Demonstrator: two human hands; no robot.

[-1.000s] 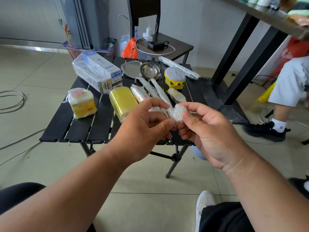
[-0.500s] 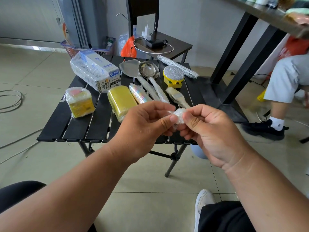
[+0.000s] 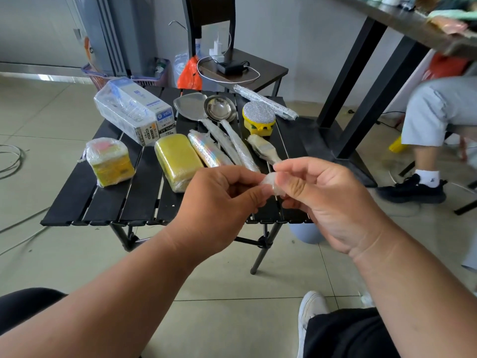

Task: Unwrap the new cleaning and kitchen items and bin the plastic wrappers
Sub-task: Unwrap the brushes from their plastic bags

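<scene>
Left of frame: cable loops on the floor, cut off by the edge. Black slatted table (image 3: 77, 202), centre-left, its near right edge hidden by the hands.

On it, left to right:
- wrapped yellow pack (image 3: 109, 161), label unreadable
- wrapped box (image 3: 134, 109), "760" legible on its end, other print too small to read
- wrapped yellow sponge (image 3: 178, 160), near end behind the left hand
- wrapped iridescent bar (image 3: 207, 152)
- spatula (image 3: 189, 108) and ladle (image 3: 219, 108), handles wrapped, lower ends hidden
- scrubber (image 3: 259, 117), silver top, bare
- brush (image 3: 263, 148), wrapped
- long wrapped item (image 3: 265, 100), upper centre, contents unclear

Centre: left hand (image 3: 219, 202), fingers curled, and right hand (image 3: 327, 200), thumb and forefinger closed, both pinch a small clear wrapper (image 3: 269, 183), mostly hidden between the fingertips, above the table's near edge.

Right edge: another person's leg and black shoe, cut off.
</scene>
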